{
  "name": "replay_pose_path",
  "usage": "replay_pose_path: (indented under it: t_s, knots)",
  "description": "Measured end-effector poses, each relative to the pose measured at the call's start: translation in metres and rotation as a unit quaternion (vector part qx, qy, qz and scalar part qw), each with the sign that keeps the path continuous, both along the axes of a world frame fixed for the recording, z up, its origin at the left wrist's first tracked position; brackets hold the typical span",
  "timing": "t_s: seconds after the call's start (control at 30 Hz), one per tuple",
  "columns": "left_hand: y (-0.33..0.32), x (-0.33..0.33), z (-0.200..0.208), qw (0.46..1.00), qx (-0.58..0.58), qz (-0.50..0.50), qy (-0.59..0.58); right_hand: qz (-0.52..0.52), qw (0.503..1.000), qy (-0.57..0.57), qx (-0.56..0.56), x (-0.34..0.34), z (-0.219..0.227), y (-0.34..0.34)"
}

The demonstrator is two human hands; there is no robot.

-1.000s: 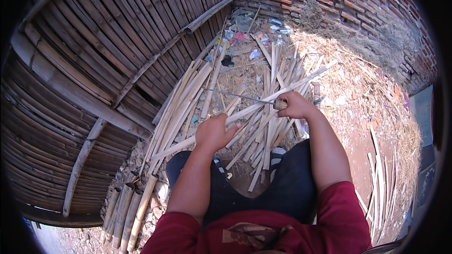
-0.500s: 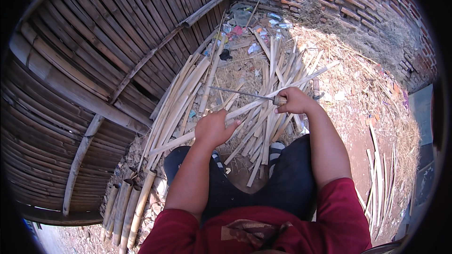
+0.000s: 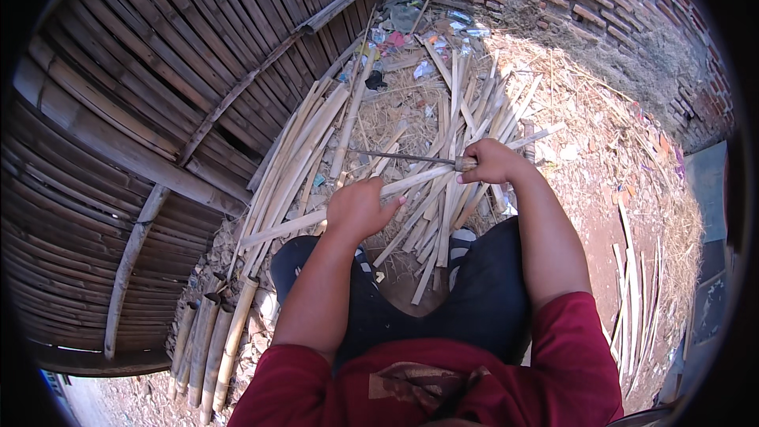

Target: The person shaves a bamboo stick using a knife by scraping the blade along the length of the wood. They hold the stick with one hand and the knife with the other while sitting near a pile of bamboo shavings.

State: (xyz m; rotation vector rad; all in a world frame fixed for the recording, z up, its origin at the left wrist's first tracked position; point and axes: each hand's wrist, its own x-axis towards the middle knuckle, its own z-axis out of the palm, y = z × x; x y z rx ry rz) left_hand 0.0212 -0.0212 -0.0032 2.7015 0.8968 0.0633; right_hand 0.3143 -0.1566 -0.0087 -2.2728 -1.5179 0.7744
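Note:
My left hand [image 3: 360, 209] is closed around a long pale bamboo strip [image 3: 419, 179], which slants from low on the left up to the right. My right hand [image 3: 496, 164] grips the wooden handle of a long, narrow-bladed knife [image 3: 403, 156]. Its dark blade points left, just beyond the strip, and reaches past my left hand's knuckles. The strip passes by my right hand, which hides part of it; whether blade and strip touch I cannot tell. Below, many loose bamboo strips [image 3: 431, 225] lie in a crossed heap between my feet and farther out.
A bamboo-slat wall [image 3: 158, 55] rises on the left, with longer strips [image 3: 296, 162] along its base. Several bamboo poles [image 3: 207, 344] lie at lower left. A brick wall [image 3: 585, 0] closes the far side, near scattered litter [image 3: 395, 35]. Thin strips [image 3: 630, 292] lie at right.
The strip has tipped flatter, its right end lower and its left end slightly higher. The knife blade has turned a little closer to level. Both hands keep their grips.

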Motion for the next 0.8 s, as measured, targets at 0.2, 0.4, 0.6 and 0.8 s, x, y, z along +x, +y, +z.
replay_pose_path:
  t_s: [0.2, 0.4, 0.6, 0.8]
  knots:
    - [0.003, -0.001, -0.005, 0.998, 0.004, 0.057, -0.020, -0.010, 0.999, -0.036, 0.025, -0.007, 0.022, -0.002]
    - [0.005, -0.003, 0.002, 0.994, -0.034, 0.096, -0.045, -0.028, 0.992, -0.089, 0.085, -0.016, 0.034, -0.008]
    - [0.006, -0.005, 0.007, 0.988, -0.031, 0.122, -0.091, -0.094, 0.983, -0.077, 0.138, -0.005, 0.032, -0.015]
    - [0.005, -0.002, 0.010, 0.984, -0.051, 0.135, -0.102, -0.072, 0.977, -0.119, 0.160, -0.018, 0.038, -0.013]
